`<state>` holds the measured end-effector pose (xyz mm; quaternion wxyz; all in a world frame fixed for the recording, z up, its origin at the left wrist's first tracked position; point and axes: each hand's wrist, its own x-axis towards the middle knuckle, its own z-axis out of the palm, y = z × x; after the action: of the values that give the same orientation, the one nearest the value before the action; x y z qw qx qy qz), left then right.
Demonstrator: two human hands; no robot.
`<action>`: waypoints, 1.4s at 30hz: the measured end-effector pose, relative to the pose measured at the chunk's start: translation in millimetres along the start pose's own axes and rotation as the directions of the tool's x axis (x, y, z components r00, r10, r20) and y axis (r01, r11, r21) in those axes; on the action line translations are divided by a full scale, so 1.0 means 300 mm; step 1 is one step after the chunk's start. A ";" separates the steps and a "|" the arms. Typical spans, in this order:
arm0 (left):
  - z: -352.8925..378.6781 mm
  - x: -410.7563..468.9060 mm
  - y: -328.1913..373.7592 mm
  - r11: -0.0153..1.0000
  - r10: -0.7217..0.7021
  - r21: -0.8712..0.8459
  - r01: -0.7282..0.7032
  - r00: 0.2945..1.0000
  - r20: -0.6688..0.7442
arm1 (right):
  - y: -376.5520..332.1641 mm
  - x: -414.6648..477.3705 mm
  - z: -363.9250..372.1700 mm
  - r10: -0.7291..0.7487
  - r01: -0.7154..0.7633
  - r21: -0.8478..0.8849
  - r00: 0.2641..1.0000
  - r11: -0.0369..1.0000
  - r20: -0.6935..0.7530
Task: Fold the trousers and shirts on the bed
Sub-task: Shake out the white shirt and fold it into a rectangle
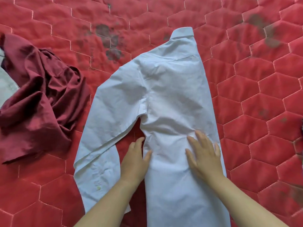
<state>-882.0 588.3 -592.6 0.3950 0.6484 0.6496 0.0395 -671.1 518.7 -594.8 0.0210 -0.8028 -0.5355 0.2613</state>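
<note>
A pale blue-white shirt (172, 95) lies back-up on the bed, collar at the far end. Its right side is folded in to a straight edge, and its left sleeve (105, 128) hangs out toward me. My right hand (204, 156) presses flat on the shirt's body with the fingers spread. My left hand (135, 158) lies at the body's left edge, thumb on the cloth and fingers along the edge beside the sleeve. A crumpled dark red garment (41, 99) sits at the left.
The bed is covered by a red quilt (262, 95) with hexagon stitching and dark blotches. A bit of light grey cloth (6, 86) shows at the left edge, partly under the dark red garment.
</note>
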 end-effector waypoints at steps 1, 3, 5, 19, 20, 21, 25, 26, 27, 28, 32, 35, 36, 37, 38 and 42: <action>-0.032 0.005 -0.013 1.000 0.024 0.009 -0.024 0.999 -0.024 | -0.011 0.014 -0.011 0.026 -0.025 0.006 0.999 1.000 -0.029; -0.111 0.019 -0.047 0.998 0.070 0.017 -0.068 0.992 -0.103 | -0.073 0.044 -0.037 0.036 -0.030 0.055 0.994 0.998 -0.101; -0.200 0.034 -0.098 0.998 0.070 0.021 -0.067 0.981 -0.181 | -0.171 0.072 -0.046 -0.039 0.054 0.110 0.990 0.992 -0.134; -0.367 -0.108 -0.513 0.964 -0.245 -0.150 0.221 0.955 -0.170 | -0.643 0.179 0.129 -0.546 0.556 -0.037 0.826 0.831 0.144; -0.360 -0.122 -0.527 0.961 -0.244 -0.174 0.214 0.954 -0.176 | -0.647 0.185 0.140 -0.534 0.547 -0.058 0.832 0.835 0.147; -0.353 -0.132 -0.539 0.960 -0.239 -0.193 0.203 0.953 -0.186 | -0.650 0.191 0.149 -0.527 0.540 -0.085 0.839 0.837 0.140; -0.343 -0.146 -0.561 0.964 -0.194 -0.225 0.142 0.954 -0.230 | -0.659 0.208 0.164 -0.498 0.495 -0.114 0.867 0.862 0.002; -0.350 -0.146 -0.559 0.960 -0.192 -0.247 0.135 0.955 -0.225 | -0.661 0.211 0.163 -0.487 0.480 -0.114 0.872 0.870 -0.044; -0.365 -0.147 -0.553 0.954 -0.188 -0.273 0.125 0.958 -0.218 | -0.664 0.214 0.159 -0.479 0.469 -0.122 0.875 0.875 -0.073; -0.386 -0.149 -0.544 0.949 -0.179 -0.297 0.109 0.958 -0.222 | -0.671 0.218 0.154 -0.472 0.461 -0.125 0.878 0.879 -0.085; -0.549 -0.154 -0.482 0.968 -0.065 -0.246 -0.049 0.898 -0.435 | -0.720 0.214 0.090 -0.444 0.468 0.054 0.863 0.882 -0.240; -0.707 -0.174 -0.427 0.968 0.167 -0.059 -0.243 0.803 -0.573 | -0.735 0.177 -0.001 -0.421 0.537 0.200 0.802 0.820 -0.424; -0.743 -0.190 -0.418 0.955 0.249 0.007 -0.297 0.785 -0.568 | -0.726 0.157 -0.026 -0.434 0.557 0.197 0.784 0.807 -0.443; -0.765 -0.211 -0.416 0.942 0.312 0.067 -0.330 0.783 -0.538 | -0.712 0.137 -0.043 -0.457 0.569 0.175 0.778 0.803 -0.432; -0.769 -0.235 -0.421 0.937 0.339 0.105 -0.332 0.804 -0.488 | -0.692 0.114 -0.049 -0.480 0.567 0.142 0.786 0.811 -0.390; -0.644 -0.338 -0.493 0.984 -0.052 0.165 0.072 0.991 -0.122 | -0.604 0.035 0.004 -0.444 0.446 0.006 0.892 0.895 -0.090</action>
<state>-1126.6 565.7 -496.6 0.3009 0.6557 0.6924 0.0099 -822.4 604.8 -543.2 0.1140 -0.6692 -0.6999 0.2219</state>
